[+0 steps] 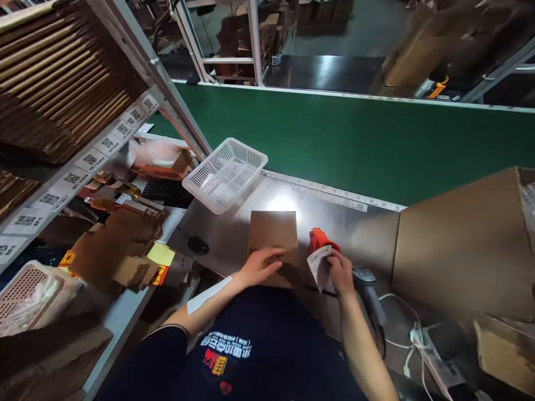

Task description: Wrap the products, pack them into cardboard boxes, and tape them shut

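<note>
Box [273, 233]: small brown carton lying on the steel table [234, 234], its near edge hidden under the left hand.
Left hand [262, 266]: laid flat on the box, fingers loosely spread, clasping nothing that shows.
Right hand [340, 274]: pinched on a white slip [318, 268], just right of the box.
Orange tool [320, 238]: behind the slip, mostly covered (its kind is hard to tell).
Basket [225, 174]: white, tilted, far left of the table.
Big carton [460, 245]: at right, cut off by the frame.
</note>
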Action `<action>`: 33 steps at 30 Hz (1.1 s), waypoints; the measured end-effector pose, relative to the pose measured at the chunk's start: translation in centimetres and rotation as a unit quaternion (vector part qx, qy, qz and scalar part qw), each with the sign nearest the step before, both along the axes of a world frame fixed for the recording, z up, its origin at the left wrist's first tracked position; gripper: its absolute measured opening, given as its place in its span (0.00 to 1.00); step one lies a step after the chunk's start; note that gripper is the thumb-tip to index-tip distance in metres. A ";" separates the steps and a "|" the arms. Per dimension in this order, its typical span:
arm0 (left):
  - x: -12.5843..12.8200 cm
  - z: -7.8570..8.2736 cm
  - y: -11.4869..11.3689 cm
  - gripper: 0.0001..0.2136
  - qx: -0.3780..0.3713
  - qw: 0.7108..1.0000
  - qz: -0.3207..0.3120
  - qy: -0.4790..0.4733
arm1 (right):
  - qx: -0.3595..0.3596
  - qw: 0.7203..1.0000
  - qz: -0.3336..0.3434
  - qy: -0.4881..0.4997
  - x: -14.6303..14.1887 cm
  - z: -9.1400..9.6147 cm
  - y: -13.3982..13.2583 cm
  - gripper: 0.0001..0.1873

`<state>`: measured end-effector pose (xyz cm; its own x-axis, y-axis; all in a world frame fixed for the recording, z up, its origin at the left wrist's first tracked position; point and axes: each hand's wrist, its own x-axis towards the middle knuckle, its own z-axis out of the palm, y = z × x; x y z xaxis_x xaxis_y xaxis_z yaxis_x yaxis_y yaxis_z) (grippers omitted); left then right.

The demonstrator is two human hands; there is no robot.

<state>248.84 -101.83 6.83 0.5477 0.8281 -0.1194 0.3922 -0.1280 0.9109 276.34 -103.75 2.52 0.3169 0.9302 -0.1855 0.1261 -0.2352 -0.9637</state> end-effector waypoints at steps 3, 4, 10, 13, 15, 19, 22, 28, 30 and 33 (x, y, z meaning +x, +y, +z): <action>0.6 2.8 2.9 0.22 -0.119 0.987 0.097 -0.051 | 0.023 0.993 0.114 -0.027 -3.8 3.8 -1.6 0.17; 0.9 3.7 3.6 0.22 -0.173 0.980 0.074 -0.069 | 0.039 0.985 0.157 -0.060 -4.5 5.3 -1.8 0.18; 0.6 9.1 3.9 0.21 -0.304 0.940 -0.112 -0.107 | 0.146 0.888 0.323 -0.294 -4.6 12.3 -2.4 0.20; 0.2 10.5 3.3 0.17 -0.288 0.940 -0.160 -0.091 | 0.148 0.860 0.339 -0.351 -4.3 13.4 -3.1 0.21; 0.2 10.7 3.2 0.15 -0.273 0.943 -0.170 -0.088 | 0.145 0.850 0.343 -0.373 -4.2 13.7 -3.6 0.21; 0.3 10.2 3.1 0.12 -0.265 0.942 -0.185 -0.089 | 0.136 0.848 0.343 -0.381 -4.3 14.0 -4.1 0.21; 0.1 9.8 2.9 0.12 -0.277 0.937 -0.188 -0.094 | 0.136 0.849 0.350 -0.372 -4.3 14.0 -4.3 0.20; -0.1 8.8 1.6 0.19 -0.373 0.904 -0.160 -0.136 | 0.244 0.840 0.344 -0.342 -4.4 13.4 -4.6 0.13; 0.1 8.1 0.9 0.19 -0.408 0.889 -0.131 -0.163 | 0.328 0.822 0.322 -0.336 -4.9 13.1 -4.6 0.20; 0.5 6.8 -0.1 0.18 -0.442 0.871 -0.075 -0.202 | 0.403 0.798 0.312 -0.323 -5.9 12.4 -4.7 0.25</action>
